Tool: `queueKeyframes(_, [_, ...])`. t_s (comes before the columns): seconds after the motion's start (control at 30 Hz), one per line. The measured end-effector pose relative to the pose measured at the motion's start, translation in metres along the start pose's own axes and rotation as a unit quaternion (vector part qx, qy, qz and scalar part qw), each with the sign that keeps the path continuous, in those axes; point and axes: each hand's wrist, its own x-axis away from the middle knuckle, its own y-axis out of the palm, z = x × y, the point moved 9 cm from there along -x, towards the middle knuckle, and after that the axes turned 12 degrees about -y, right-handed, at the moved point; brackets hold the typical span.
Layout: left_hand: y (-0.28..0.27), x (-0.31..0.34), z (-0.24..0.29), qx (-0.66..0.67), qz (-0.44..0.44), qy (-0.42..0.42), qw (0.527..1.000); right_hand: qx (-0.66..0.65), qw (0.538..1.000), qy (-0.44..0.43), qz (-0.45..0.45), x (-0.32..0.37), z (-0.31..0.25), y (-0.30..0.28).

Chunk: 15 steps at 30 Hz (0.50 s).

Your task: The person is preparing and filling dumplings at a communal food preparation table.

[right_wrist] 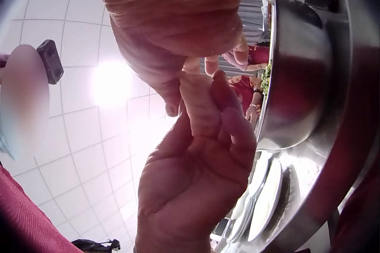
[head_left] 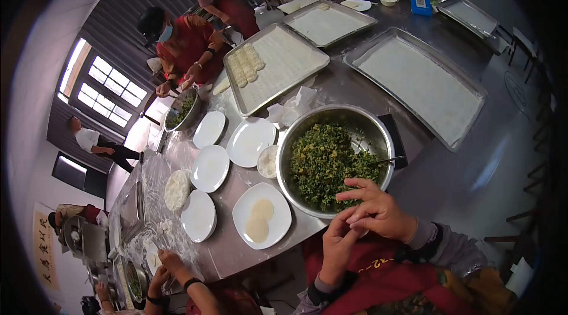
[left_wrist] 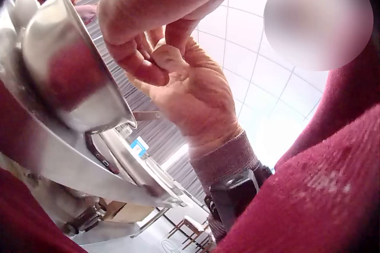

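Close to my chest, by the near edge of the large steel bowl (head_left: 370, 128), my left hand (head_left: 336, 251) and right hand (head_left: 381, 211) meet at a pale dough dumpling (left_wrist: 168, 57). Left thumb and fingers are curled round the dumpling (right_wrist: 199, 107), while the right hand pinches its edge from above. In the head view the hands hide most of it. Chopped green filling (head_left: 319, 164) with yellow bits fills much of the bowl, and a utensil handle (head_left: 390, 160) leans over its right rim. Round dough wrappers (head_left: 258, 229) lie overlapping on a white plate (head_left: 241, 213) left of my hands.
Several white plates (head_left: 210, 168) and a small bowl of flour (head_left: 268, 161) stand left of the steel bowl. Large metal trays (head_left: 414, 81) lie beyond; one holds rows of dumplings (head_left: 244, 65). Another person's hands (head_left: 171, 265) work at the near left, and a person (head_left: 189, 43) stands opposite.
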Motion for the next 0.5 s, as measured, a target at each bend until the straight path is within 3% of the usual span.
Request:
queueKeyframes(0.17, [0.004,0.002,0.004,0.039,-0.010,0.007,0.999,-0.047,0.996,0.047,0.061,0.003,-0.002,-0.008])
queueKeyframes(0.3, [0.006,0.001,0.007,0.018,-0.004,0.005,1.000,-0.025,1.000,-0.015,0.010,0.006,0.001,-0.002])
queueKeyframes(0.4, [0.004,0.003,0.006,0.015,0.007,0.012,1.000,-0.001,1.000,-0.015,-0.009,0.005,-0.002,0.000])
queueKeyframes(0.5, [0.004,0.000,0.013,0.032,0.018,0.025,0.999,-0.081,0.993,0.057,0.065,0.002,-0.002,-0.003])
